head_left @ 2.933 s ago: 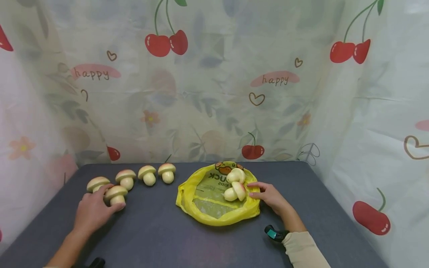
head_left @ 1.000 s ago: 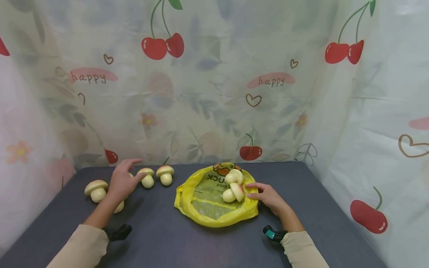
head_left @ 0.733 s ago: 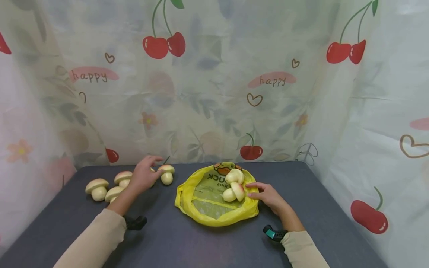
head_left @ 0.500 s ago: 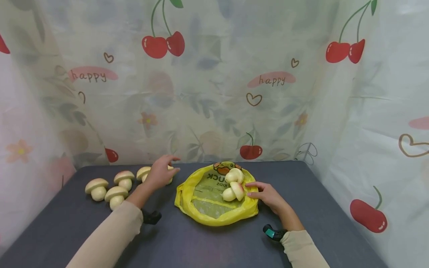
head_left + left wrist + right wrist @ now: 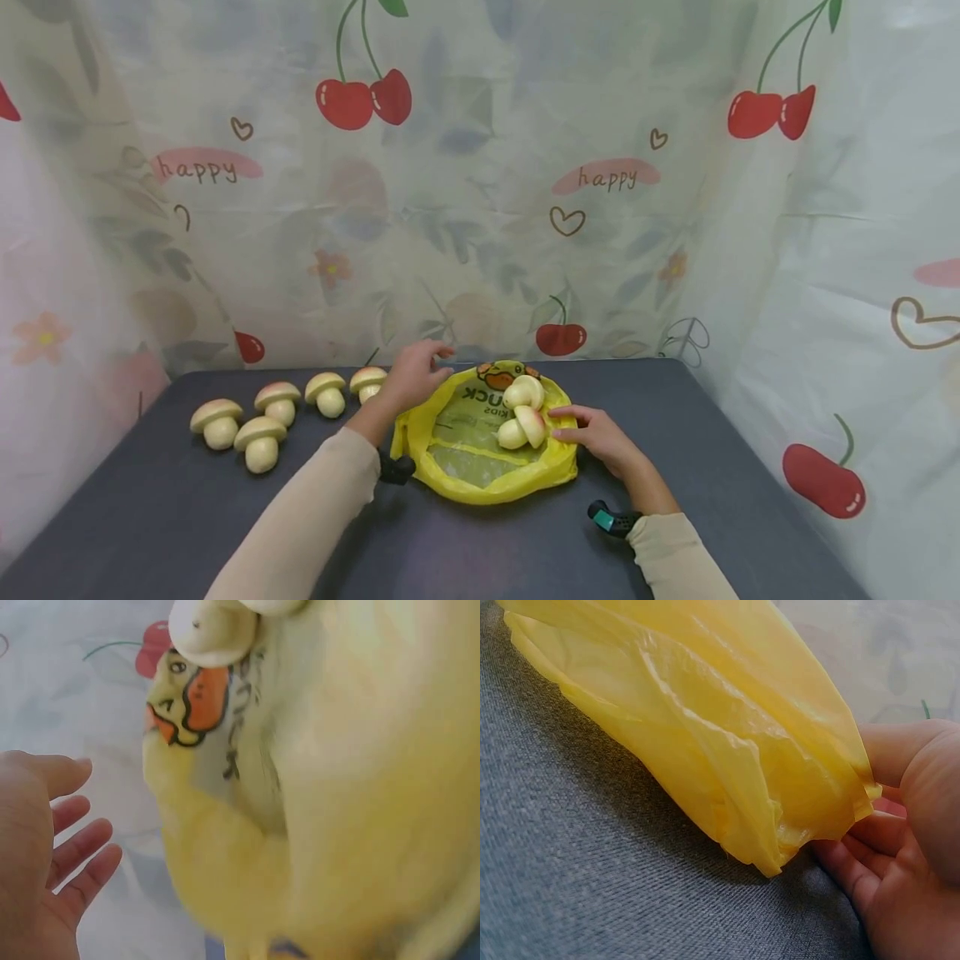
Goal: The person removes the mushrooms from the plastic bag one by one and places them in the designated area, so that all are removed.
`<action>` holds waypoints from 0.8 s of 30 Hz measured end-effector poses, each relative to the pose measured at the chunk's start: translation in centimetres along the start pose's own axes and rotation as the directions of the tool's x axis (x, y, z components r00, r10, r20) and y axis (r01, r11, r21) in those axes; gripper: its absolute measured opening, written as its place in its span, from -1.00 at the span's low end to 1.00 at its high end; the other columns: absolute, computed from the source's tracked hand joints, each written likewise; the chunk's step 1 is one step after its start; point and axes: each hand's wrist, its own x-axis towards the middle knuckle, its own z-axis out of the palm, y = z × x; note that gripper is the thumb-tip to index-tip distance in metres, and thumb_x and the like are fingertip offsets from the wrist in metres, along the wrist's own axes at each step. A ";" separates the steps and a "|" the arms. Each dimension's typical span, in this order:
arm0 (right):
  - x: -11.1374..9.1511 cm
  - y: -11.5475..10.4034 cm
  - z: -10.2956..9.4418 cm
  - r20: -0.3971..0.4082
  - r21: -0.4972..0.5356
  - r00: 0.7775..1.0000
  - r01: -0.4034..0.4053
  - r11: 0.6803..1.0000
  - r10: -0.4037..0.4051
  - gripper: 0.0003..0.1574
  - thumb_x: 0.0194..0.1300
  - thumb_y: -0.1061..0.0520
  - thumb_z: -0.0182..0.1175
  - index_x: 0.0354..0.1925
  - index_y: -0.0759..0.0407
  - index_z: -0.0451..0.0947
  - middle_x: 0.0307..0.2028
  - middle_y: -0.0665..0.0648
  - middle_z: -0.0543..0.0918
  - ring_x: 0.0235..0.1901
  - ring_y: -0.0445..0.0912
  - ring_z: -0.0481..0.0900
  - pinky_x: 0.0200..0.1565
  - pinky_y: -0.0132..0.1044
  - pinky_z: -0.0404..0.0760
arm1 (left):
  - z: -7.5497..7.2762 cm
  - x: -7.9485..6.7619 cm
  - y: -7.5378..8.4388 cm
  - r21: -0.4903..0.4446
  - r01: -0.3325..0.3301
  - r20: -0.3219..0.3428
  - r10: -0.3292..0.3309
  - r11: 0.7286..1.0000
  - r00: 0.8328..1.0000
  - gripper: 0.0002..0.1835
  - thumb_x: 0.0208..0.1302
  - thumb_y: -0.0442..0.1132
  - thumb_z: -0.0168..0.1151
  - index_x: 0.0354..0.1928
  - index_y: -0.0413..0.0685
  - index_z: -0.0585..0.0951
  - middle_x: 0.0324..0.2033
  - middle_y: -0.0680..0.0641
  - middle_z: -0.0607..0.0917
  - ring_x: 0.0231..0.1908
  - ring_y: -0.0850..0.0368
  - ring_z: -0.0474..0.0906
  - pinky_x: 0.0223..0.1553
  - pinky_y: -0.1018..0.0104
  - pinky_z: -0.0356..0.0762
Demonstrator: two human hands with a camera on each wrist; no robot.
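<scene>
A yellow plastic bag [image 5: 480, 496] with a duck print stands spread open on the dark table. Two pale toy mushrooms [image 5: 522, 427] lie inside it, toward its right side. My left hand [image 5: 415, 377] is over the bag's left rim; in the left wrist view its fingers [image 5: 86, 847] are relaxed and apart, with nothing between them. At the opposite side, my right hand [image 5: 603, 446] holds the bag's right edge. The right wrist view shows yellow film [image 5: 832, 795] between the thumb and the fingers. Several more toy mushrooms [image 5: 261, 446] stand at the table's left.
The dark table [image 5: 480, 558] ends at a printed curtain [image 5: 480, 250] that also rises along both sides. A black wrist device [image 5: 396, 468] sits on my left wrist, and another wrist device [image 5: 611, 518] on my right.
My left hand has swept from the mushrooms at the left, past the back ones, rightward to the bag's left rim, carrying nothing visible. My right hand and the bag have stayed in place.
</scene>
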 end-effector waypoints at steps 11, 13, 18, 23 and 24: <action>0.1 0.1 0.0 0.004 0.006 1.000 0.004 1.000 -0.004 -0.51 0.26 0.09 0.33 0.15 0.13 0.60 0.23 0.21 0.47 0.25 0.13 0.33 0.15 -0.05 0.44 | 3.8 1.7 3.3 -0.245 0.067 0.015 -0.066 0.967 0.998 -0.72 0.36 -0.19 0.25 0.08 0.00 0.61 -0.04 -0.08 0.63 -0.16 0.06 0.59 -0.23 0.16 0.58; 0.1 0.1 0.0 0.001 0.008 1.000 0.004 1.000 -0.004 -0.52 0.26 0.09 0.33 0.15 0.13 0.60 0.22 0.21 0.47 0.24 0.14 0.33 0.15 -0.04 0.43 | 4.4 1.8 3.9 -0.269 0.056 0.026 -0.051 0.962 0.998 -0.70 0.36 -0.20 0.25 0.10 -0.04 0.60 -0.02 -0.12 0.62 -0.14 0.01 0.60 -0.21 0.13 0.57; 0.1 0.1 0.0 0.007 0.005 1.000 0.008 1.000 -0.008 -0.51 0.26 0.08 0.34 0.15 0.15 0.60 0.21 0.21 0.49 0.23 0.14 0.34 0.14 -0.04 0.44 | 5.6 1.9 4.8 -0.286 0.052 0.118 -0.019 0.957 0.993 -0.61 0.32 -0.20 0.29 0.15 -0.16 0.57 0.05 -0.21 0.59 -0.02 -0.12 0.56 -0.06 0.05 0.54; 0.1 0.1 0.1 0.016 0.020 1.000 0.005 1.000 -0.005 -0.51 0.26 0.07 0.33 0.15 0.14 0.60 0.20 0.19 0.49 0.20 0.11 0.36 0.11 -0.08 0.47 | 6.9 1.9 5.1 -0.289 0.079 0.202 -0.019 0.954 0.979 -0.54 0.24 -0.16 0.37 0.14 -0.18 0.56 0.04 -0.19 0.59 0.04 -0.11 0.53 0.05 0.07 0.48; 0.1 0.1 0.1 0.017 0.020 1.000 0.006 1.000 -0.006 -0.50 0.26 0.06 0.33 0.15 0.15 0.60 0.20 0.20 0.49 0.20 0.11 0.37 0.11 -0.08 0.47 | 7.1 2.0 5.1 -0.284 0.086 0.208 -0.026 0.955 0.978 -0.53 0.23 -0.15 0.37 0.14 -0.17 0.56 0.04 -0.17 0.60 0.05 -0.08 0.53 0.06 0.09 0.47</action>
